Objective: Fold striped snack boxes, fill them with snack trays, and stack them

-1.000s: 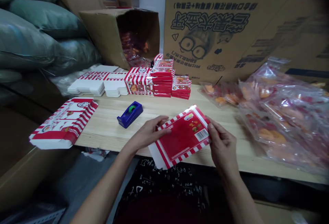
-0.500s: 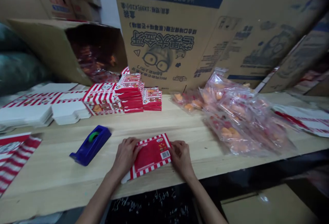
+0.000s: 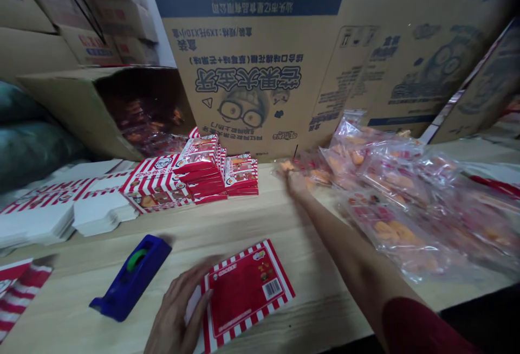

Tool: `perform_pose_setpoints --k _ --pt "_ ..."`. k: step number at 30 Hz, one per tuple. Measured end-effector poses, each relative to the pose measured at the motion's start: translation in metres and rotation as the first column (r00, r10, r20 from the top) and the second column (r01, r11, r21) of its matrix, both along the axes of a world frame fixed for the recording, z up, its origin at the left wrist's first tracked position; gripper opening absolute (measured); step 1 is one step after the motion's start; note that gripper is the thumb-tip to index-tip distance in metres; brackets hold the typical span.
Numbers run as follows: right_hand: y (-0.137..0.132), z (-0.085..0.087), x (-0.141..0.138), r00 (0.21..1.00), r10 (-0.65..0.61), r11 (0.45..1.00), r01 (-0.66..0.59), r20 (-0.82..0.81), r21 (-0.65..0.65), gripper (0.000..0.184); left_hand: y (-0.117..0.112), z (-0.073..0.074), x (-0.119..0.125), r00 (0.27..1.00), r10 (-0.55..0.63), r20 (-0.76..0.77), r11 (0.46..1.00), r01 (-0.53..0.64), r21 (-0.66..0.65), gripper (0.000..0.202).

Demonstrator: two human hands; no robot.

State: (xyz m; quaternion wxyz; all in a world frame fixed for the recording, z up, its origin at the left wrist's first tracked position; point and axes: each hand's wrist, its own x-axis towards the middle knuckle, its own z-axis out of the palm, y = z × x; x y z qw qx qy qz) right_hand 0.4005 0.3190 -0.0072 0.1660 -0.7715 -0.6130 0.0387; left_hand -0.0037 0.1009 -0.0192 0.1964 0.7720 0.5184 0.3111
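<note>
your left hand lies open at the left edge of the flat red-and-white striped box blank, fingers spread and not clamped on it, while the blank sits flat on the wooden table near its front edge, printed barcode side up. your right arm reaches well across toward the back edge, and your right hand is at the nearest clear snack pack. its fingers are too blurred and overlapped with the film for you to tell whether they are apart or closed on it. judging from how things lie, the step in hand is split between the blank under your left hand and the pack at your right. the next move calls for a secure pinch on the slippery film, since the pack lies against others in the heap of clear snack packs. just left of the blank, the blue tape dispenser lies close to your left hand, so mind it there. toward the back edge, the stack of folded striped boxes stands beside the white flat blanks, with the open cardboard carton behind them and the large printed carton rising beyond the table.
</note>
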Motion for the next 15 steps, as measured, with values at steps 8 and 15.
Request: perform_pose_setpoints --k 8,15 --pt "-0.047 0.041 0.061 0.867 -0.068 0.88 0.285 -0.493 0.38 0.031 -0.004 -0.003 -0.01 0.984 0.113 0.14 0.991 -0.102 -0.086 0.038" --pt "-0.167 0.089 0.049 0.571 0.263 0.779 0.35 -0.778 0.52 0.046 0.001 0.009 0.061 0.769 0.277 0.577 0.939 -0.088 -0.334 0.089"
